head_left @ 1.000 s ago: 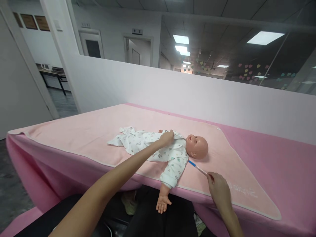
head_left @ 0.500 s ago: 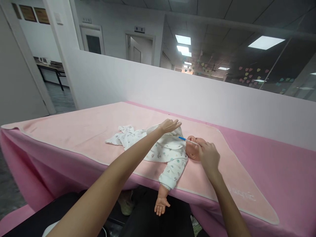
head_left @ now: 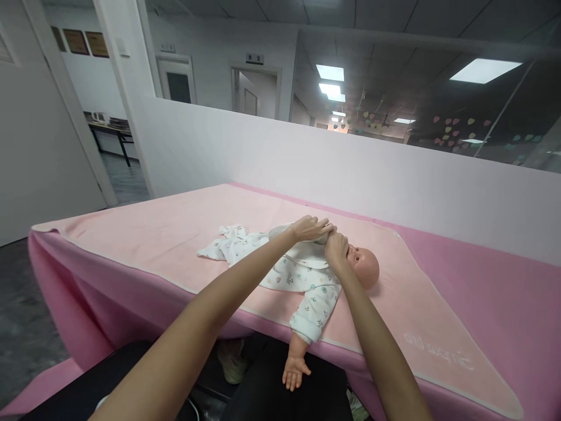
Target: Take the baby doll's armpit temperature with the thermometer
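Note:
A baby doll [head_left: 366,268] in a white patterned outfit [head_left: 289,276] lies on its back, one arm hanging over the table's front edge. A white bib [head_left: 309,255] covers its chest. My left hand [head_left: 309,228] is over the bib's far side, fingers curled on its raised edge. Beside the doll's chin, my right hand [head_left: 336,248] is closed, its fingertips meeting those of my left hand. The hands hide what lies between the fingers. The thin blue-ended stick seen earlier does not show.
A pale pink blanket [head_left: 175,216] lies over a darker pink cloth [head_left: 504,292] on the table. Behind it stands a white partition wall [head_left: 272,149] with glass above. My legs are under the table's front edge. At left is a doorway with a desk beyond.
My right hand has moved left from beside the doll's head to the bib, meeting my left hand. The blue-ended stick has gone out of sight. The camera view has shifted slightly.

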A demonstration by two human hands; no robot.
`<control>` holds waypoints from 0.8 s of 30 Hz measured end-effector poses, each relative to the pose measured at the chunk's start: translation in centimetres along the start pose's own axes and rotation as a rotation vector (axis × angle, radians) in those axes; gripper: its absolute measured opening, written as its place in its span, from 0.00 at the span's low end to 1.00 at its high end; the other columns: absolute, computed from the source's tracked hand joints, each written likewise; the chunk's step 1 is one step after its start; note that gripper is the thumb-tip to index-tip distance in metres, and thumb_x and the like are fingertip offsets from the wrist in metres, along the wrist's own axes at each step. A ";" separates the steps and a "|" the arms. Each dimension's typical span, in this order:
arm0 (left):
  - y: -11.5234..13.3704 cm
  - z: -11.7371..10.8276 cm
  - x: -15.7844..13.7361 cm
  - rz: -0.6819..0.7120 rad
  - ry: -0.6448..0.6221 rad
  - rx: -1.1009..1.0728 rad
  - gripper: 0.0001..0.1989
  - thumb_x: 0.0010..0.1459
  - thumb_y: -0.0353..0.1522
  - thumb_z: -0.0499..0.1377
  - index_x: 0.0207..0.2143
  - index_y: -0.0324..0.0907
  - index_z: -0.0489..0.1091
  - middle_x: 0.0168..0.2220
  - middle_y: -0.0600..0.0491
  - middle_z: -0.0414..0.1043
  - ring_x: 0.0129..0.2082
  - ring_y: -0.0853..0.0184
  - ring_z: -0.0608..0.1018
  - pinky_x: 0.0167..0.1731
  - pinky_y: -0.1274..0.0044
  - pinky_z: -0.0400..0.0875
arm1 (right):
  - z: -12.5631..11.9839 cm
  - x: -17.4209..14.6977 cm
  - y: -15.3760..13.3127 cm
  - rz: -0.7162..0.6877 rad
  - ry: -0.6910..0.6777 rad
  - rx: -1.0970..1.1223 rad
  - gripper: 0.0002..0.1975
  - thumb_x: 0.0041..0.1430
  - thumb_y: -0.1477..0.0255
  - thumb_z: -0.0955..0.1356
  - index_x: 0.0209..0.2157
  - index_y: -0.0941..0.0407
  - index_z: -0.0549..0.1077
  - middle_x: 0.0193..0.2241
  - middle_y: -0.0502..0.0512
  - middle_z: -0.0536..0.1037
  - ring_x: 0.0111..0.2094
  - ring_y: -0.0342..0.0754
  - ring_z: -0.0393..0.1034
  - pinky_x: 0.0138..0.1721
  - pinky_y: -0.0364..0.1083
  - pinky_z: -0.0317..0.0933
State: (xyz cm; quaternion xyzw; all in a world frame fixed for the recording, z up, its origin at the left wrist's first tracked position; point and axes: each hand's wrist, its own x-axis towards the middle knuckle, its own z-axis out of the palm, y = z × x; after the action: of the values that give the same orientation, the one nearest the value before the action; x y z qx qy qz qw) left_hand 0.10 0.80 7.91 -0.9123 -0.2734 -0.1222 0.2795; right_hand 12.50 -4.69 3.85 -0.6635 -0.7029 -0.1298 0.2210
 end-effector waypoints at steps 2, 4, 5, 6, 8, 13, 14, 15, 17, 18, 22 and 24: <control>0.2 -0.1 -0.1 0.011 -0.009 -0.011 0.17 0.61 0.26 0.37 0.45 0.43 0.61 0.37 0.45 0.66 0.28 0.69 0.70 0.23 0.77 0.52 | 0.4 0.2 -0.3 0.009 -0.002 0.019 0.16 0.61 0.65 0.56 0.37 0.61 0.69 0.30 0.60 0.73 0.35 0.48 0.63 0.37 0.46 0.51; 0.3 -0.1 -0.4 0.013 -0.019 -0.014 0.17 0.61 0.27 0.37 0.46 0.42 0.61 0.37 0.45 0.66 0.28 0.68 0.70 0.23 0.77 0.52 | 0.4 0.6 -0.4 0.034 -0.008 0.030 0.15 0.61 0.66 0.57 0.37 0.61 0.69 0.29 0.60 0.73 0.34 0.48 0.63 0.36 0.45 0.51; 0.3 -0.1 -0.6 0.009 -0.019 -0.015 0.17 0.61 0.27 0.37 0.46 0.42 0.61 0.37 0.45 0.66 0.28 0.68 0.70 0.23 0.77 0.52 | 0.3 0.8 -0.4 0.051 -0.011 0.033 0.15 0.61 0.67 0.57 0.36 0.60 0.70 0.29 0.60 0.73 0.33 0.48 0.64 0.35 0.45 0.51; 0.3 0.0 -0.8 0.002 -0.016 -0.019 0.16 0.61 0.28 0.38 0.46 0.42 0.61 0.37 0.45 0.66 0.29 0.68 0.71 0.23 0.77 0.53 | 0.0 0.9 -0.3 0.066 -0.012 0.029 0.14 0.60 0.68 0.58 0.35 0.60 0.70 0.29 0.60 0.72 0.33 0.48 0.64 0.34 0.45 0.51; 0.2 0.1 -1.4 -0.009 -0.009 -0.029 0.15 0.62 0.31 0.40 0.47 0.42 0.60 0.37 0.44 0.66 0.29 0.67 0.71 0.24 0.76 0.54 | -0.8 1.1 -0.1 0.063 -0.005 0.007 0.12 0.59 0.71 0.58 0.32 0.59 0.71 0.30 0.60 0.72 0.33 0.48 0.65 0.33 0.45 0.50; -0.6 0.0 -4.0 -0.054 -0.051 -0.027 0.16 0.61 0.29 0.43 0.51 0.44 0.57 0.34 0.46 0.67 0.28 0.67 0.72 0.25 0.76 0.56 | -2.6 0.0 1.1 -0.106 -0.008 0.016 0.10 0.56 0.75 0.60 0.30 0.57 0.72 0.31 0.56 0.72 0.34 0.46 0.64 0.36 0.44 0.51; -0.8 -0.2 -4.7 -0.075 -0.066 -0.031 0.17 0.60 0.26 0.42 0.50 0.43 0.58 0.32 0.47 0.67 0.28 0.68 0.72 0.25 0.77 0.57 | -2.8 -0.4 1.4 -0.137 -0.024 0.022 0.10 0.55 0.76 0.60 0.29 0.57 0.72 0.30 0.54 0.73 0.33 0.45 0.64 0.37 0.44 0.50; -1.0 -0.5 -5.4 -0.086 -0.087 -0.034 0.16 0.59 0.24 0.42 0.47 0.42 0.60 0.31 0.48 0.67 0.28 0.68 0.72 0.26 0.77 0.58 | -2.9 -0.9 1.7 -0.166 -0.043 0.017 0.10 0.55 0.76 0.60 0.28 0.56 0.72 0.29 0.54 0.73 0.33 0.45 0.64 0.38 0.44 0.50; -1.1 -1.2 -6.7 -0.071 -0.134 -0.037 0.14 0.56 0.21 0.44 0.41 0.39 0.63 0.31 0.48 0.67 0.29 0.68 0.72 0.27 0.77 0.60 | -3.0 -1.7 2.2 -0.229 -0.086 -0.017 0.10 0.54 0.77 0.60 0.26 0.56 0.72 0.28 0.53 0.73 0.34 0.46 0.64 0.40 0.46 0.50; -1.1 -1.6 -7.3 -0.064 -0.154 -0.038 0.14 0.55 0.20 0.45 0.39 0.39 0.64 0.33 0.48 0.67 0.30 0.68 0.73 0.28 0.78 0.61 | -2.9 -2.1 2.5 -0.262 -0.104 -0.036 0.10 0.53 0.78 0.60 0.25 0.57 0.72 0.29 0.54 0.74 0.35 0.46 0.64 0.41 0.46 0.50; 0.2 -3.3 -9.1 -0.087 -0.236 -0.063 0.13 0.52 0.18 0.47 0.35 0.39 0.65 0.36 0.48 0.68 0.35 0.66 0.73 0.28 0.78 0.63 | -2.7 -3.6 3.4 -0.354 -0.097 -0.031 0.13 0.53 0.80 0.59 0.27 0.56 0.74 0.38 0.56 0.74 0.43 0.48 0.63 0.46 0.47 0.49; 1.1 -4.0 -9.6 -0.132 -0.307 -0.113 0.09 0.52 0.20 0.50 0.31 0.38 0.66 0.31 0.48 0.68 0.32 0.65 0.74 0.29 0.77 0.64 | -2.8 -4.5 3.6 -0.355 -0.033 0.011 0.14 0.53 0.79 0.59 0.32 0.55 0.75 0.44 0.55 0.72 0.46 0.49 0.61 0.48 0.48 0.49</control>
State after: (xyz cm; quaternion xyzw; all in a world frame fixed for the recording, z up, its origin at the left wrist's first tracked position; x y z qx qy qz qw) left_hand -7.40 -6.39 7.08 -0.9145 -0.3649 -0.0149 0.1740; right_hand 16.55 -9.62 3.71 -0.5297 -0.8132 -0.1524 0.1867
